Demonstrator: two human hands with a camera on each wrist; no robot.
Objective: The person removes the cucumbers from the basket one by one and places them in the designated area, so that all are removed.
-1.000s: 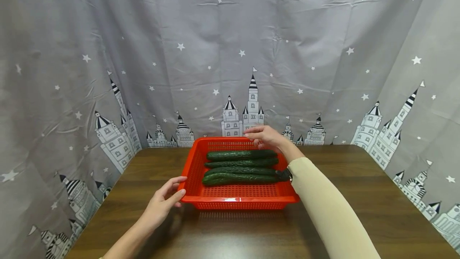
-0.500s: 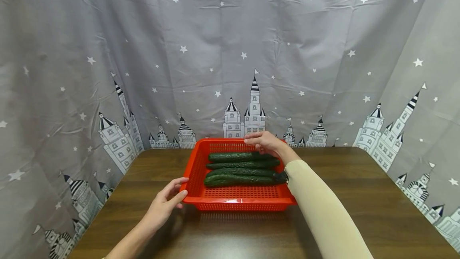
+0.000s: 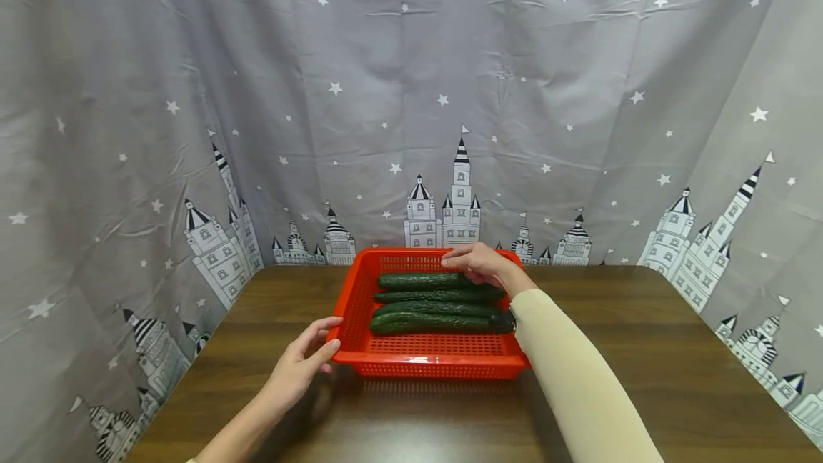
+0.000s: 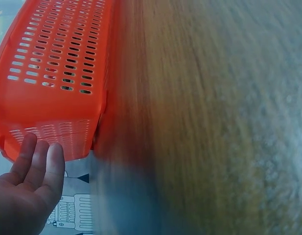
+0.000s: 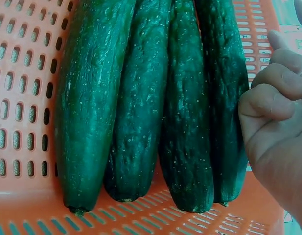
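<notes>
A red plastic basket (image 3: 431,360) with slotted walls sits on the table and holds several dark green cucumbers (image 3: 437,322) laid side by side. My left hand (image 3: 297,361) holds the basket's left rim near the front corner. Thumb and forefinger reach the rim, while in the left wrist view the other fingers (image 4: 37,166) lie against the outer wall. Over the basket's back right part is my right hand (image 3: 484,264), thumb and forefinger toward the back rim. In the right wrist view its other fingers (image 5: 264,102) bend close beside the rearmost cucumber (image 5: 224,98), holding nothing visible.
The dark wooden table (image 3: 681,349) extends on both sides of the basket and in front of it. A grey curtain (image 3: 546,91) with stars and castles hangs behind the table and along both sides. A pale sleeve (image 3: 579,370) covers the right forearm.
My right hand has come down toward the back of the basket and the rearmost cucumber. The left hand stays at the rim. The head view has shifted slightly; the cucumbers lie as before.
</notes>
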